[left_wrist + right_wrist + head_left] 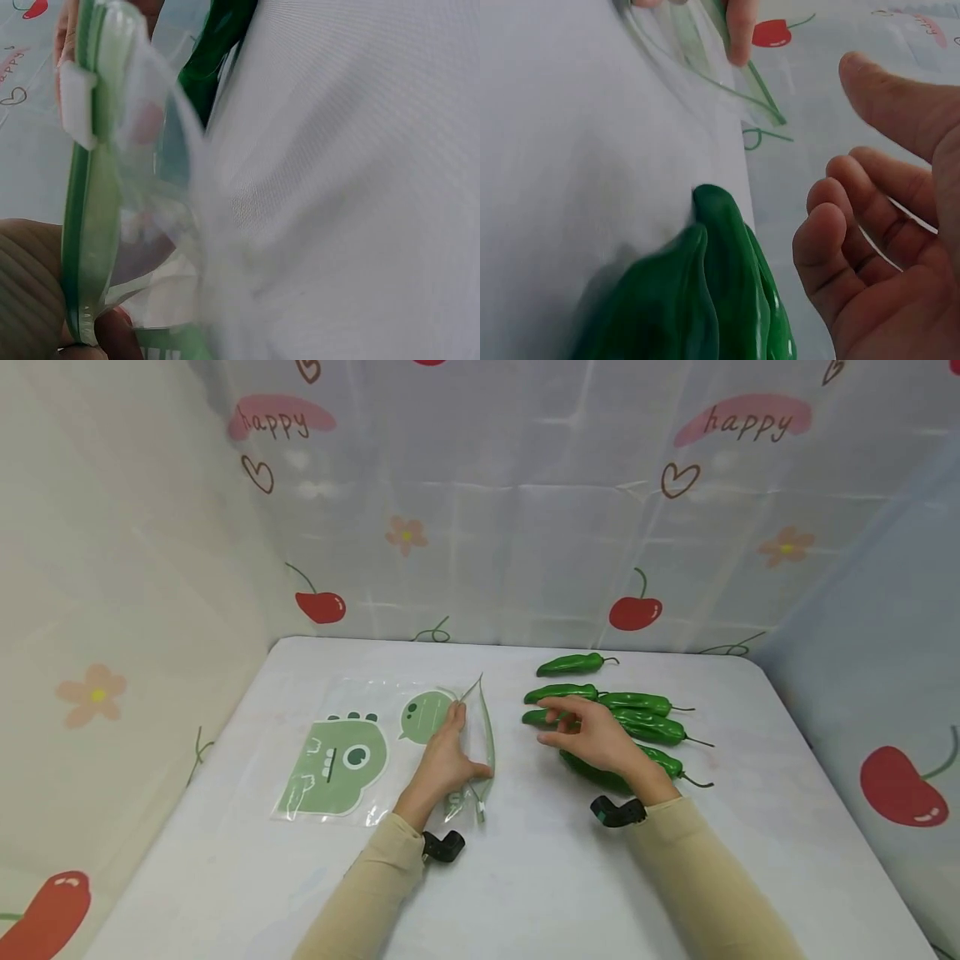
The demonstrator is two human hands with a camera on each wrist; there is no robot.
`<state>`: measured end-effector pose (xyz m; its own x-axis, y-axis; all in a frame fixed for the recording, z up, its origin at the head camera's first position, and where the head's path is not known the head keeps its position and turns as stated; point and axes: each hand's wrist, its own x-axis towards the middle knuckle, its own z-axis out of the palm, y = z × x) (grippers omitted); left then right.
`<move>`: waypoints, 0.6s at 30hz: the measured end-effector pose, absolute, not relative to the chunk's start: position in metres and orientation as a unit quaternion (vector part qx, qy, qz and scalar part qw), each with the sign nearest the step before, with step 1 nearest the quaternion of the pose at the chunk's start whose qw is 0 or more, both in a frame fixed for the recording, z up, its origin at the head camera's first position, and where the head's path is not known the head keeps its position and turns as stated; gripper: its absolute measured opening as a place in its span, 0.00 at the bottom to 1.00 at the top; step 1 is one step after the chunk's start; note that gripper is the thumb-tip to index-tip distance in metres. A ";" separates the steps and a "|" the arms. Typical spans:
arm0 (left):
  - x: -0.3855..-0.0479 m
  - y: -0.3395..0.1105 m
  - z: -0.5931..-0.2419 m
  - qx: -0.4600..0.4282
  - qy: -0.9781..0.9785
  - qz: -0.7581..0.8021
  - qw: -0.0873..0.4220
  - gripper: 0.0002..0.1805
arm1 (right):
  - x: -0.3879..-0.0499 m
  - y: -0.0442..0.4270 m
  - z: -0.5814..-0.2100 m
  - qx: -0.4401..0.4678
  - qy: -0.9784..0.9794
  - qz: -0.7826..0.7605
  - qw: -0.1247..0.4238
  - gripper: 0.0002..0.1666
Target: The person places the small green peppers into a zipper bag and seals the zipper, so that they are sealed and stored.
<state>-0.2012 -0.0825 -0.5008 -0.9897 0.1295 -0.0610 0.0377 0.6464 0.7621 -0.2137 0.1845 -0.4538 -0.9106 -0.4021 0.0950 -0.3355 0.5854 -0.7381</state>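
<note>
Left hand (442, 762) grips one bag (352, 760), right hand (596, 735) curves loosely, empty, near at least six green peppers (651, 725).

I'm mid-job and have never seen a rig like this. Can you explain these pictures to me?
There is no machine here: a person works bare-handed. The wide picture comes from a camera worn on the head, looking forward and down. The other two come from the small black cameras on the wrists, each facing that hand's work. On the white table lie a clear zip bag with a green cartoon print and, to its right, several long green peppers. The left hand holds the bag at its gaping mouth. The right hand is over the peppers, its curved fingers holding nothing.
</note>
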 end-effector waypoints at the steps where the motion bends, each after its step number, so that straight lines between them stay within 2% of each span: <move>1: -0.201 -0.082 -0.501 0.047 0.905 0.418 0.055 0.71 | -0.213 0.187 -0.453 -0.208 0.887 -0.409 0.045 0.30; 7: -0.201 -0.082 -0.500 0.050 0.903 0.425 0.052 0.71 | -0.209 0.203 -0.450 -0.203 0.874 -0.436 0.062 0.31; 18: -0.201 -0.083 -0.501 0.048 0.900 0.430 0.053 0.71 | -0.199 0.238 -0.460 -0.201 0.880 -0.427 0.048 0.33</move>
